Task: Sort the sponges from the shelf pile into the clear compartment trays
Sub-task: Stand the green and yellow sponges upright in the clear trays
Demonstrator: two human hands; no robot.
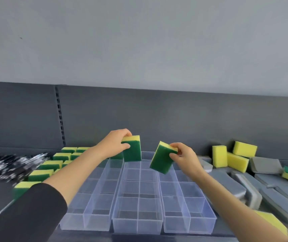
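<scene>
My left hand (pixel 115 143) grips a yellow-and-green sponge (pixel 132 151) upright above the far end of the clear compartment trays (pixel 138 222). My right hand (pixel 183 155) pinches a second yellow-and-green sponge (pixel 162 159), tilted, over the trays' far right part. Three clear trays lie side by side on the shelf; the compartments in view hold nothing. To the left, several sponges (pixel 50 165) stand in rows, green side down. The loose pile (pixel 235 158) of yellow sponges and grey pads lies at the right.
Grey flat pads (pixel 277 194) cover the shelf to the right of the trays. A yellow sponge (pixel 272 222) lies by my right forearm near the front edge. A blurred shiny black-and-white heap (pixel 5 165) sits at far left. The dark back panel (pixel 157 116) rises behind.
</scene>
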